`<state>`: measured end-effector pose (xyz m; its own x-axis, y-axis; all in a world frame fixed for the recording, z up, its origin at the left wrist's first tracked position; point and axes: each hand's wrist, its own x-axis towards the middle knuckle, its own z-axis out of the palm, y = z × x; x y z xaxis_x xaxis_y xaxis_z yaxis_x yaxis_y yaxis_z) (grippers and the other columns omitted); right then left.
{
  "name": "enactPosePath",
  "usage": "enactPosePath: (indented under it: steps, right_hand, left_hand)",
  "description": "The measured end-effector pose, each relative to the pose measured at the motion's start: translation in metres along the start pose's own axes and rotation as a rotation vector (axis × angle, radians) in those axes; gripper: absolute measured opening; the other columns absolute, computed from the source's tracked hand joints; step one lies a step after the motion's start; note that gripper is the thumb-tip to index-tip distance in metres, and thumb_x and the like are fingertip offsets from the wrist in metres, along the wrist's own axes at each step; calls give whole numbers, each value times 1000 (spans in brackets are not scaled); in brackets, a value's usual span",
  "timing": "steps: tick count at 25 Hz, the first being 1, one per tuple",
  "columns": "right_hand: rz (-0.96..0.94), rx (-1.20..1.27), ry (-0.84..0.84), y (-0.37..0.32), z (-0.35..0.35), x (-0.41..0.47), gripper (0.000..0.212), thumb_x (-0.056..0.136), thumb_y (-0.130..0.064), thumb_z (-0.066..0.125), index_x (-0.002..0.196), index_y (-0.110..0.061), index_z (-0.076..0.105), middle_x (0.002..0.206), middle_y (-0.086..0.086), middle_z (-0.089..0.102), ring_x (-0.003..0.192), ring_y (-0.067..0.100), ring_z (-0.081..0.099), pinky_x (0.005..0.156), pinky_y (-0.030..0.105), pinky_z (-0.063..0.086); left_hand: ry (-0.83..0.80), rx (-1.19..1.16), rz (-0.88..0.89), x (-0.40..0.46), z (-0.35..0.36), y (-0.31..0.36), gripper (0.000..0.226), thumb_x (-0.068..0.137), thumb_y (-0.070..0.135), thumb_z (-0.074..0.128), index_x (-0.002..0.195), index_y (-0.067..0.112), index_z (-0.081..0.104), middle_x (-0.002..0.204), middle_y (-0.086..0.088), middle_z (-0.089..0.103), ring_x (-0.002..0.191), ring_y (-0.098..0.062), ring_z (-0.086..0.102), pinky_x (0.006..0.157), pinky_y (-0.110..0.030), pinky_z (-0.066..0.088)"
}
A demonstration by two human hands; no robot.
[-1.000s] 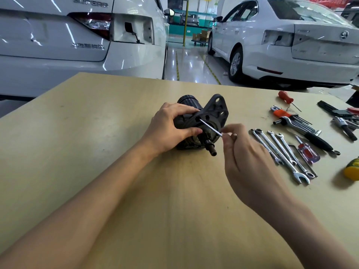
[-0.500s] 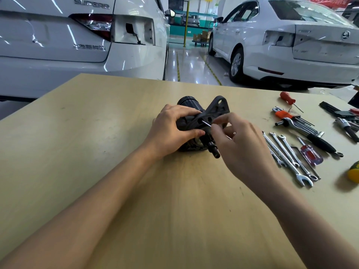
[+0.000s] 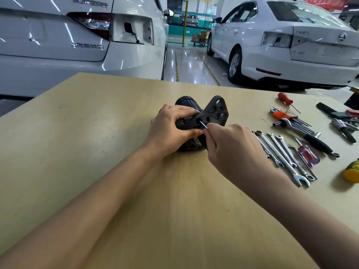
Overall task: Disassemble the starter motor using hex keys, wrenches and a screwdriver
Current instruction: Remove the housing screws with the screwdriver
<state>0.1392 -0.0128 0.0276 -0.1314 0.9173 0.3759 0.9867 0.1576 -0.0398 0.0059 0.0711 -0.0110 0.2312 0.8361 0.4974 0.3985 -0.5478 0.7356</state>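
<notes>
Centre frame, on the table: left hand curled round starter motor, apparently bracing it against turning, while right hand pinches hex key seated in a flange hole.

The right grip hides the near end of the hex key and the lower front of the starter motor. At the desk's right edge, a yellow tool is cut off by the frame.
</notes>
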Motion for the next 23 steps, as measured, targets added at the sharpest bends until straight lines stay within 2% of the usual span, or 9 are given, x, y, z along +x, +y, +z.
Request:
enactPosePath:
  steps: [3, 4, 6, 9, 11, 13, 15, 17, 23]
  right_hand:
    - [-95, -250, -64, -2, 0, -6, 17, 87, 0, 37, 84, -11, 50, 47, -1, 37, 38, 24, 34, 41, 26, 10]
    - [-106, -312, -103, -5, -4, -9, 32, 79, 5, 32, 87, -6, 61, 43, 1, 42, 33, 26, 40, 41, 21, 11]
    - [-236, -458, 37, 1, -9, -6, 50, 70, 5, 25, 85, 0, 72, 37, 1, 44, 28, 22, 44, 44, 18, 18]
    - [-314, -587, -39, 7, -20, 0, 38, 80, 3, 26, 83, -12, 61, 44, -5, 34, 34, 19, 38, 47, 23, 27]
    - [-225, -318, -85, 19, -14, -3, 19, 96, -11, 35, 85, -11, 51, 49, -6, 29, 42, 21, 29, 48, 30, 28]
    - [45, 235, 9, 17, -5, -17, 29, 98, -22, 46, 81, -7, 62, 41, -5, 31, 41, 15, 29, 46, 31, 27]
    - [380, 882, 75, 15, 4, -23, 33, 98, -22, 49, 75, -6, 67, 34, -8, 33, 34, 9, 26, 41, 22, 23]
    - [624, 1279, -20, 15, 7, -21, 34, 100, -22, 46, 73, -6, 60, 34, -6, 32, 31, 7, 22, 39, 20, 17]
    - [692, 1546, -109, 11, 9, -15, 31, 100, -22, 44, 74, -7, 52, 33, 0, 29, 30, 10, 16, 36, 16, 11]
  left_hand:
    - [3, 9, -9, -1, 0, 2, 51, 68, 25, 84, 117, 23, 68, 105, 22, 55, 121, -11, 45, 106, -45, 36]
    - [4, 11, -11, -1, 1, 2, 51, 69, 25, 84, 117, 23, 68, 105, 22, 55, 121, -12, 45, 106, -46, 36]
    - [5, 15, -14, -1, 1, 3, 50, 69, 25, 84, 116, 23, 68, 107, 20, 56, 120, -12, 46, 105, -46, 36]
    - [-3, 32, -16, -1, 0, 5, 48, 69, 27, 84, 114, 26, 69, 102, 23, 58, 117, -13, 47, 103, -47, 37]
    - [-3, 34, -31, -1, 0, 6, 46, 68, 27, 85, 111, 29, 69, 95, 31, 53, 114, -13, 48, 102, -47, 38]
    - [23, 27, -43, -2, 0, 7, 46, 67, 26, 86, 110, 29, 70, 89, 34, 47, 113, -14, 51, 102, -47, 39]
    - [40, 35, -42, -3, 2, 8, 47, 67, 26, 86, 111, 28, 70, 90, 35, 45, 113, -14, 52, 102, -46, 39]
    - [50, 56, -38, -4, 5, 9, 48, 67, 29, 85, 112, 28, 69, 92, 32, 48, 116, -13, 50, 102, -46, 39]
    - [116, 96, -35, -7, 9, 8, 46, 69, 31, 84, 113, 27, 69, 112, 9, 64, 117, -13, 46, 100, -48, 39]
